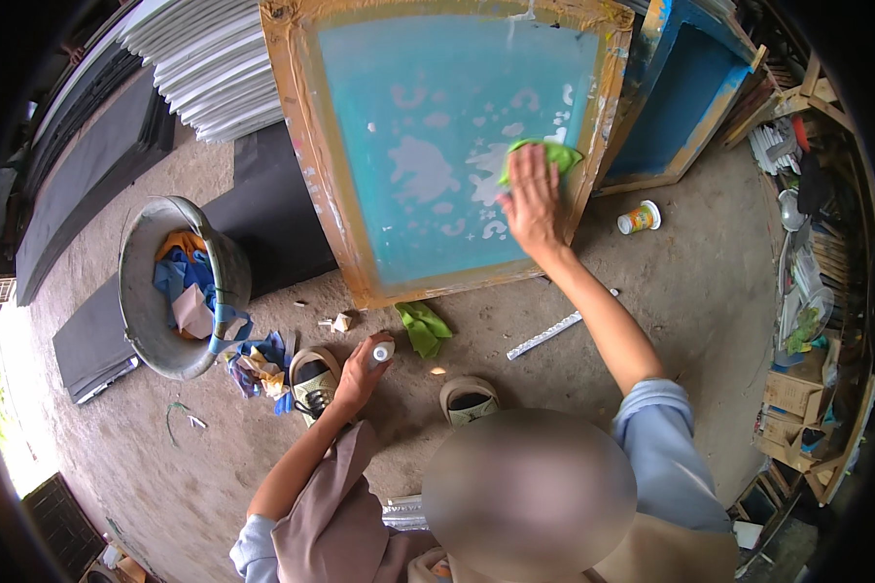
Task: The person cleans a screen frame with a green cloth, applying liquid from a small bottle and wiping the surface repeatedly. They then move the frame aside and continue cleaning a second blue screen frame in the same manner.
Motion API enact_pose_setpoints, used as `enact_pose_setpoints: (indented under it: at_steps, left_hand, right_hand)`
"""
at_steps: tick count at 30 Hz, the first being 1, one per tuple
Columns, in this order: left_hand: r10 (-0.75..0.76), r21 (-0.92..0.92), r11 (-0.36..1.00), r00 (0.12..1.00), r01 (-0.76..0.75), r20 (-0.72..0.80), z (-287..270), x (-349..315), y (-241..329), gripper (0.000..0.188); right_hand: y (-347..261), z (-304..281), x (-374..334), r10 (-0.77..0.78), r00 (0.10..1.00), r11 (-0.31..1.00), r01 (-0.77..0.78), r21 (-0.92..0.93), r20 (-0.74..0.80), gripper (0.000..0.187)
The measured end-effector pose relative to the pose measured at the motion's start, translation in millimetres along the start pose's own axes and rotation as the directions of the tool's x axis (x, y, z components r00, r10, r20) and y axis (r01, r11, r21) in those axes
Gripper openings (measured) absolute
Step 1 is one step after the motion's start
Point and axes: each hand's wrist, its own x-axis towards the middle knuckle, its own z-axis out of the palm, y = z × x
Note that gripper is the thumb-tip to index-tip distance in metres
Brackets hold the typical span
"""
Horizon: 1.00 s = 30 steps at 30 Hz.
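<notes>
A wood-framed printing screen (360, 223) with turquoise mesh and pale animal-like and arch shapes leans in front of me. My right hand (532, 202) presses a bright green cloth (562, 154) against the right side of the mesh, its fingers laid over the cloth. Low on the left, beside my shoe, my left hand (358, 377) is wrapped round a small bottle, whose white cap (383, 352) faces up. The bottle's body is mostly hidden by the hand. Another green cloth (423, 328) lies crumpled on the floor below the frame.
A bucket (231, 272) of coloured rags stands at the left, with more scraps (258, 367) spilling beside it. A second blue screen (685, 92) leans at the right, near a plastic cup (639, 218) lying on its side. A silvery strip (554, 328) lies on the concrete floor.
</notes>
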Motion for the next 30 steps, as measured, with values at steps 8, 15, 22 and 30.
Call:
enact_pose_setpoints:
  at_steps: [8, 15, 22, 30]
  left_hand:
    - [0.048, 0.035, 0.998, 0.999, -0.048, -0.01, -2.9, -0.2, 3.4, 0.039]
    - [0.032, 0.038, 0.999, 0.999, -0.032, -0.013, -1.2, -2.6, -0.9, 0.038]
    - [0.03, 0.026, 0.999, 1.0, -0.03, -0.005, -1.3, -5.0, 3.6, 0.038]
    - [0.032, 0.021, 0.999, 0.999, -0.032, -0.006, -5.2, -3.8, 2.6, 0.038]
  right_hand:
    - [-8.0, -19.0, -15.4, -0.144, 0.967, 0.99, 0.14, 0.035, 0.209, 0.056]
    - [-3.2, -10.7, -15.9, 0.041, 0.999, 0.993, -0.043, -0.106, -0.025, 0.052]
    - [-8.6, -13.2, -3.6, 0.03, 0.994, 0.997, -0.022, -0.079, 0.103, 0.053]
    - [-25.7, -20.8, 23.2, 0.057, 0.998, 0.993, -0.053, -0.108, 0.034, 0.052]
